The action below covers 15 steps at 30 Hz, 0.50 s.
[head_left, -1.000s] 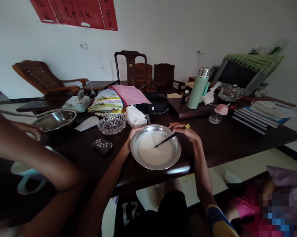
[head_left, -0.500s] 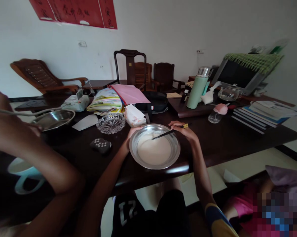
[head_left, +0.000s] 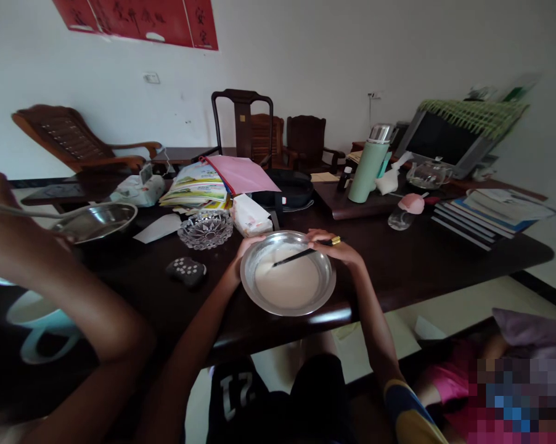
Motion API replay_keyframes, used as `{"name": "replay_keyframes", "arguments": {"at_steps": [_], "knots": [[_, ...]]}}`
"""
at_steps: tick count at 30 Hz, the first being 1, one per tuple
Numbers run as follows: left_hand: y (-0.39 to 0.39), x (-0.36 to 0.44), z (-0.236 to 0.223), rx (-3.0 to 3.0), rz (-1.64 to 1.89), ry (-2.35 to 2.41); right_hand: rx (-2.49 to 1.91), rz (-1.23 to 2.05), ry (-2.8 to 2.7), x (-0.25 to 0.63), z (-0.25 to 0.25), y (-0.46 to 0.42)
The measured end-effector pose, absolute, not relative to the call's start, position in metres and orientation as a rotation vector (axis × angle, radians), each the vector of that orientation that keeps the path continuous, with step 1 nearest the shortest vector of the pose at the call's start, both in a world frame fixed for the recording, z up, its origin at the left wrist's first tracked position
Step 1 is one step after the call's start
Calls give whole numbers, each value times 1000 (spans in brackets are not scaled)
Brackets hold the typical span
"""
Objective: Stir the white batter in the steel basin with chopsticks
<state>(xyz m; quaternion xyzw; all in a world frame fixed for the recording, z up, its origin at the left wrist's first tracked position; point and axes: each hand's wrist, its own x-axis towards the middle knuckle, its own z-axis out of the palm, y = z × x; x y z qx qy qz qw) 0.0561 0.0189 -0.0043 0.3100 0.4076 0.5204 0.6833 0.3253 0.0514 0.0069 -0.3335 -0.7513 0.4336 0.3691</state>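
A round metal bowl (head_left: 328, 277) sits near the front edge of the dark table, with a pale, creamy liquid (head_left: 287, 285) in it. My left hand (head_left: 246, 251) grips the bowl's left rim, its fingers partly hidden behind the metal. At the upper right of the rim, my right hand (head_left: 337, 249) is closed around black chopsticks (head_left: 294, 257) with gold-coloured ends. Their tips reach into the liquid. Whether it is one stick or a pair pressed together is hard to make out.
Left of me, another person's arm (head_left: 84, 302) reaches across, near a second metal bowl (head_left: 130, 217) and a light blue mug (head_left: 47, 319). A game controller (head_left: 187, 271), glass dish (head_left: 206, 230) and tissue pack (head_left: 251, 217) lie close by. Farther right stand a green thermos (head_left: 368, 169) and stacked books (head_left: 467, 225).
My right hand has moved slightly left, and the chopstick tips have shifted left and down through the liquid. My left hand stays on the rim. The whole view has shifted a little.
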Motion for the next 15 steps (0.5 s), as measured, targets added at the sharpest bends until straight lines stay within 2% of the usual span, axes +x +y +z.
{"name": "replay_keyframes", "arguments": {"at_steps": [4,7,11,15], "knots": [[16,57,-1,713,1172,874,-945,1039,-1766,341,7,61],[13,58,3,719,1148,857,-950,1114,-1684,352,12,61],[13,57,5,717,1141,855,-838,1252,-1841,351,19,51],[16,57,1,704,1132,865,-721,1238,-2013,334,15,44]]}}
